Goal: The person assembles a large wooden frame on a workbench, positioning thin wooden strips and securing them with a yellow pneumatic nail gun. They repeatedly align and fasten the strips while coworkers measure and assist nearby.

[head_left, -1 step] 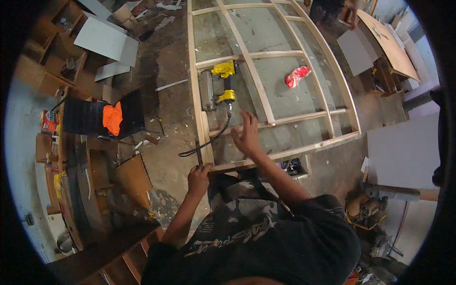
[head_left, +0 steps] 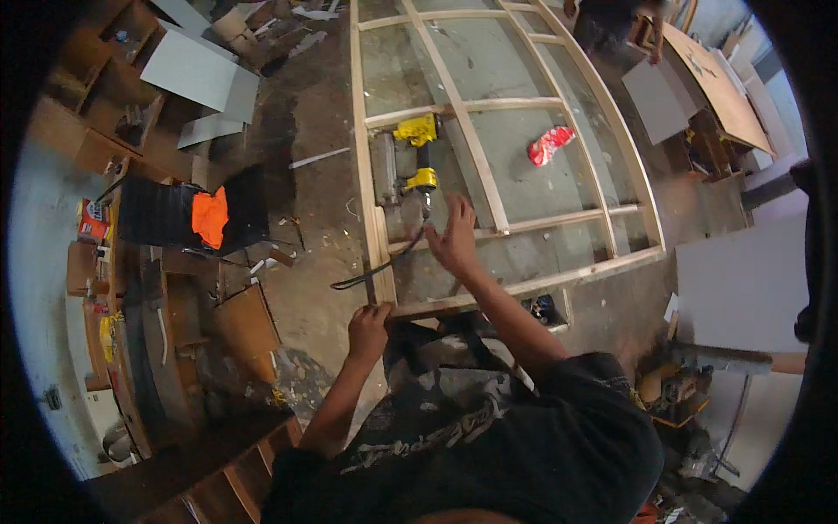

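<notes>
Head view shows the wooden frame flat on the floor, rails and uprights seemingly joined. Left hand grips its near corner; right hand, fingers spread, reaches toward the yellow nail gun lying inside. Nailing looks unfinished.

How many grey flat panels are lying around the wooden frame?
4 visible: two overlapping grey panels upper left, one upper right beside the brown board, one large one at right. More may be hidden beyond the view's rim.
</notes>
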Tool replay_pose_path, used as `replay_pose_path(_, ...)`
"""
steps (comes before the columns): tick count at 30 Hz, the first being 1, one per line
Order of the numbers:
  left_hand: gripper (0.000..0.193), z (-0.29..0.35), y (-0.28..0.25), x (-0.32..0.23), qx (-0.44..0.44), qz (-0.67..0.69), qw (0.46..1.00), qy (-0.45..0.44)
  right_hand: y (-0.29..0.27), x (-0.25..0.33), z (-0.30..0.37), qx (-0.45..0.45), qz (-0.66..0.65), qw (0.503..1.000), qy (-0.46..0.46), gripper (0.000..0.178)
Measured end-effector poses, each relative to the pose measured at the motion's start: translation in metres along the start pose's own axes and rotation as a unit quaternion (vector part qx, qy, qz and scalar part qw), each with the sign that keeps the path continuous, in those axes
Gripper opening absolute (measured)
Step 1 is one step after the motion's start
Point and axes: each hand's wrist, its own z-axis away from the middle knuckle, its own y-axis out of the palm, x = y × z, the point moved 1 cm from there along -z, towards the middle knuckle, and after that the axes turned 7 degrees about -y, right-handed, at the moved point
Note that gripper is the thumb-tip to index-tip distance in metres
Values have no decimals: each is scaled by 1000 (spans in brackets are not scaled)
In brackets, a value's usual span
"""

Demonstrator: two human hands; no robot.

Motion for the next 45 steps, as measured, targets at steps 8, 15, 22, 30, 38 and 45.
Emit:
replay_pose_path(8, 42, 4, -4, 0, 52, -3, 997, -61, 96, -80, -147, 161, -25, 938, 305, 93)
replay_pose_path(15, 58, 2, -34, 15, 130, 128, 983, -37, 104, -76, -162, 108, -65, 910, 396, 94)
replay_pose_path(22, 57, -11, -42, 89, 180, 282, 938, 91, 110, -66, -157, 85, -232, 856, 454, 45)
replay_pose_path(30, 61, -70, -81, 142, 307, 259, 863, 306, 70, -8, -147, -136, 20, 907, 397, 51)
replay_pose_path(38, 36, -50, -107, 207, 349, 336, 820, 305, -7, 189, -73, -305, -227, 851, 362, 37)
replay_pose_path(45, 23, -71, -134, 270, 301, 444, 802, 264, 12, 320, 82, -424, -256, 764, 414, 45)
